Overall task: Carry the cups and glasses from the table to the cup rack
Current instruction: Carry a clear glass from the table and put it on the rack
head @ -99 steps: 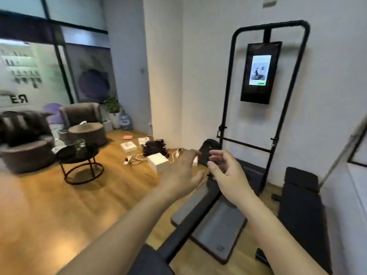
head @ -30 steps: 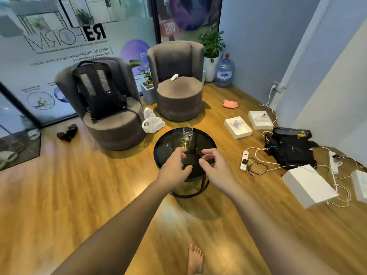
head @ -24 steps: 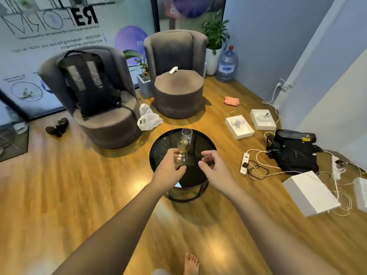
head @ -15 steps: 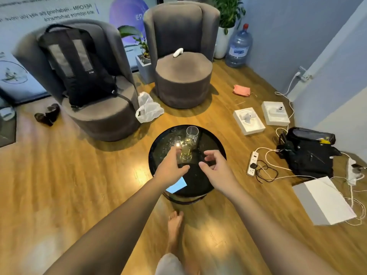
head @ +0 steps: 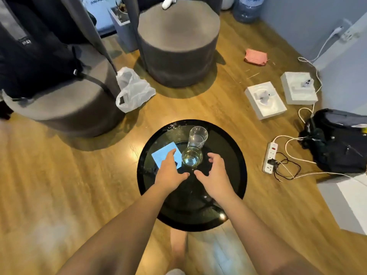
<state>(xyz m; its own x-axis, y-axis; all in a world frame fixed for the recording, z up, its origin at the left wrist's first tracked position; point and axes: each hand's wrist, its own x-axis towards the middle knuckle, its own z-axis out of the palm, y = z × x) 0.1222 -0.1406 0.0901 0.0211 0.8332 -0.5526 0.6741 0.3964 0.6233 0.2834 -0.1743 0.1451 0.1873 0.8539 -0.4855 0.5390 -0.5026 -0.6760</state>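
Observation:
Two glasses stand upright on a round black glass table (head: 228, 147). The nearer glass (head: 191, 159) has a yellowish tint; a clear glass (head: 197, 136) stands right behind it. My left hand (head: 170, 171) hovers open just left of the yellowish glass, fingers over a blue square reflection on the tabletop. My right hand (head: 213, 172) is open just right of that glass, fingers curled. Neither hand touches a glass. The cup rack is not in view.
Two grey armchairs (head: 178, 42) stand beyond the table, one with a dark backpack (head: 33, 48). A white plastic bag (head: 133, 90), white boxes (head: 265, 100), a power strip (head: 270, 159) with cables and a black bag (head: 337, 141) lie on the wooden floor. My bare foot (head: 178, 247) is under the table's near edge.
I have walked up to the table and now look down on it. Both hands have come closer to the yellowish glass, one on each side.

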